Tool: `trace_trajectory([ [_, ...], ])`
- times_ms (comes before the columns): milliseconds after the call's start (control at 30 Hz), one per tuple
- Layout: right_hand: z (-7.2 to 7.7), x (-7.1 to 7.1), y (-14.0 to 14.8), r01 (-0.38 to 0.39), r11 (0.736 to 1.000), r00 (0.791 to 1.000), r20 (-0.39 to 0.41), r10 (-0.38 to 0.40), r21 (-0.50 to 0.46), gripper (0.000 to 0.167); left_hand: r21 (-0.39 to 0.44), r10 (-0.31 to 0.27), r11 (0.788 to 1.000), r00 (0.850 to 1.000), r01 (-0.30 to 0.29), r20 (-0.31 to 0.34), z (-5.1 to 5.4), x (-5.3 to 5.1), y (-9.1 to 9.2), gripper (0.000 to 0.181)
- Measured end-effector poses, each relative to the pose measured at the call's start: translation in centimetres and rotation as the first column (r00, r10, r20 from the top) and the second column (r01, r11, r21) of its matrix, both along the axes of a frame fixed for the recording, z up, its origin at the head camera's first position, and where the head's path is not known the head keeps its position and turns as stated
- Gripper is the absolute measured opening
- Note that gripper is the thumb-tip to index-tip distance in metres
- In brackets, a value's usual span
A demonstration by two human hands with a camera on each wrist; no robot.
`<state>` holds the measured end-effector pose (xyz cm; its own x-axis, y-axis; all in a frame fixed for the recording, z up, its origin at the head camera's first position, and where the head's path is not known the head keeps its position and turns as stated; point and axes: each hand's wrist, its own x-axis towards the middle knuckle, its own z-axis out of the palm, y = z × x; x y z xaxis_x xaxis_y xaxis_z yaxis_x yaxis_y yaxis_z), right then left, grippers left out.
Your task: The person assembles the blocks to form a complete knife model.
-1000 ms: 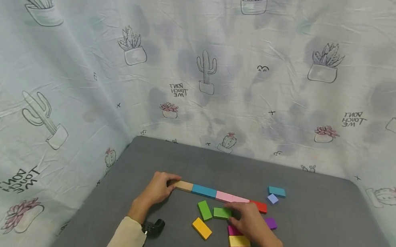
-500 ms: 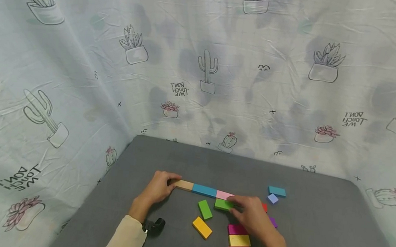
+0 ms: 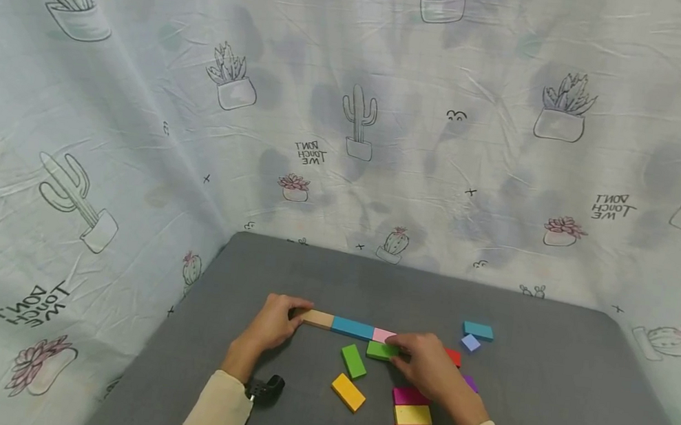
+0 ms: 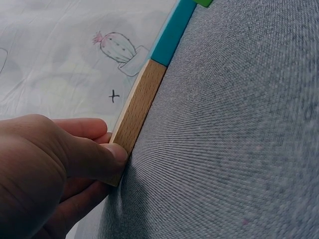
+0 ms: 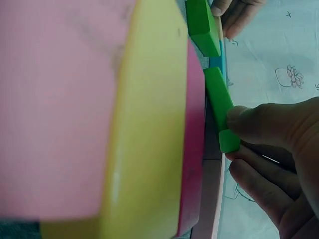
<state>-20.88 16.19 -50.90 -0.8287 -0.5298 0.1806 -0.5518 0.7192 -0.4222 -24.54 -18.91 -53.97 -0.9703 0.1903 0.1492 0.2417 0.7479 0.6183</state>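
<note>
A white cactus-print backdrop point(image 3: 273, 25) is hanging behind a grey cloth-covered counter point(image 3: 309, 271). The right hand point(image 3: 431, 366) is keeping a nearly closed grip, thumb and fingers pinching the right end of a green block point(image 3: 378, 350). That block is sitting on the near side of the row, beside a pink block point(image 3: 381, 334); whether they are touching is hard to tell. At 10 o'clock from it a blue block point(image 3: 352, 328) is lying in the row, then a wooden block point(image 3: 317, 319), whose far end the left hand point(image 3: 275, 318) is pinching in its own narrow grip. At 3 o'clock a red block point(image 3: 453, 357) is showing past the knuckles; at 8 o'clock a second green block point(image 3: 353, 361) is resting, and at 5 o'clock a magenta block point(image 3: 411, 396).

A sideways push from the green block could be bending the row out of line, likely if the left hand were pressing unevenly.

Compared with a second ago, the green block is lying closer to the row, while the left hand is holding the same place.
</note>
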Motion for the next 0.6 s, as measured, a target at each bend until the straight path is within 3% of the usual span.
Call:
trace_trajectory([
  [600,0.31,-0.08,-0.49,0.012,0.998,1.000,0.004,-0.012,0.064,0.032,-0.006,0.024,1.000,1.000,-0.024,0.009,0.58,0.22,0.25,0.032],
])
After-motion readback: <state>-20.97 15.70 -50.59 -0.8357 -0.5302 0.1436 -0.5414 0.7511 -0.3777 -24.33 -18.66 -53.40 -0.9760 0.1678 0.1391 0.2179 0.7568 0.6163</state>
